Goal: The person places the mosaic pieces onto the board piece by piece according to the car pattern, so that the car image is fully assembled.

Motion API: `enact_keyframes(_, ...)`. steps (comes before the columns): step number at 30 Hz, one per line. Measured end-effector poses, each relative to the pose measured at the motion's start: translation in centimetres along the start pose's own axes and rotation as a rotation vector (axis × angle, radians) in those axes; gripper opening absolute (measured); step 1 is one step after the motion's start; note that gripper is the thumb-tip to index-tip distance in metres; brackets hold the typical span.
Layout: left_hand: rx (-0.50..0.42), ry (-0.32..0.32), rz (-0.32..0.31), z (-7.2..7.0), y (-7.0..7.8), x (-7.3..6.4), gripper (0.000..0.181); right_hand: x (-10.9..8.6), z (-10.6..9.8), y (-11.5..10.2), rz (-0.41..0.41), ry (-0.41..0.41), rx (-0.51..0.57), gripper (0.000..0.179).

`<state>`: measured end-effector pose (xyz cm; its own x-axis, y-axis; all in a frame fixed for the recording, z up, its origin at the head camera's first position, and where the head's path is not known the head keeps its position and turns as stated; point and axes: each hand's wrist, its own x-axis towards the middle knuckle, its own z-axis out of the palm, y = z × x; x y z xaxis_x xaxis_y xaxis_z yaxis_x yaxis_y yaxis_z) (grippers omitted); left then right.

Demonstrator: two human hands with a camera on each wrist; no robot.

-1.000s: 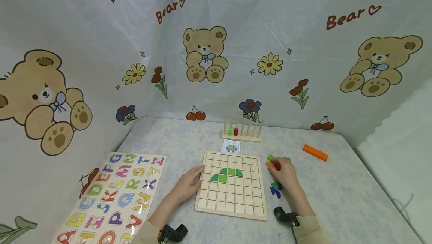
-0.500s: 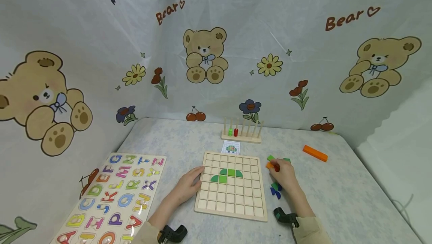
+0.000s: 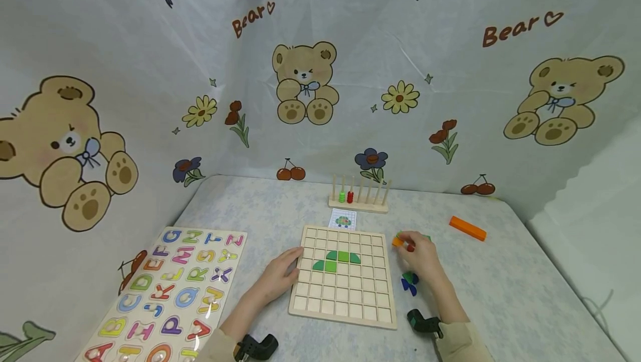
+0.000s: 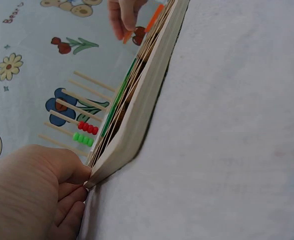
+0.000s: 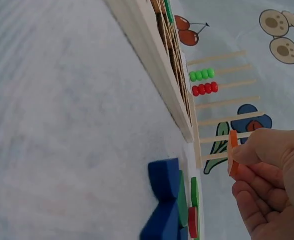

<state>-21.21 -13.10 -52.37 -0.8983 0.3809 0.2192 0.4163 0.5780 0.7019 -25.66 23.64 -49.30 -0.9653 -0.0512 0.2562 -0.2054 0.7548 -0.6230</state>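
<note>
An orange tile (image 5: 232, 155) is pinched between the thumb and fingers of my right hand (image 3: 422, 252), lifted off the table right of the board. My left hand (image 3: 276, 274) rests its fingertips against the left edge of a wooden grid board (image 3: 345, 298). Green squares (image 3: 343, 255) and green rounded pieces (image 3: 355, 257) lie in two rows of the grid's upper part. Near my right hand are a red piece (image 3: 410, 248), partly hidden, and green pieces. Dark blue pieces (image 5: 165, 180) and a green piece (image 5: 182, 200) lie closer to me.
A small pattern card (image 3: 343, 219) lies behind the board. A peg rack (image 3: 358, 205) with green and red beads stands beyond it. The alphabet puzzle board (image 3: 167, 287) lies at the left; an orange bar (image 3: 468, 228) lies at the right.
My right hand has picked up the orange tile from among the loose pieces and shifted slightly left and up with it. My left hand stays at the board's edge.
</note>
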Motion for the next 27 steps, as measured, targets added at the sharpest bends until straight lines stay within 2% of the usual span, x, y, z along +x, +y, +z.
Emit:
enact_keyframes(8, 0.01, 0.013, 0.019, 0.0, -0.1, 0.0, 0.05, -0.2, -0.4, -1.7, -0.048, -0.008, 0.029, 0.032)
enact_keyframes(15, 0.0, 0.001, -0.002, 0.1, -0.1, -0.1, 0.05, -0.6, -0.5, -3.8, -0.101, -0.027, 0.029, 0.032)
enact_keyframes(20, -0.002, 0.006, 0.004, 0.1, -0.2, -0.1, 0.05, -0.8, -0.2, -4.9, -0.151, -0.029, 0.037, 0.031)
enact_keyframes(27, -0.002, 0.011, 0.005, 0.1, -0.3, 0.0, 0.05, -1.1, 0.4, -6.2, -0.154, -0.082, 0.062, 0.03)
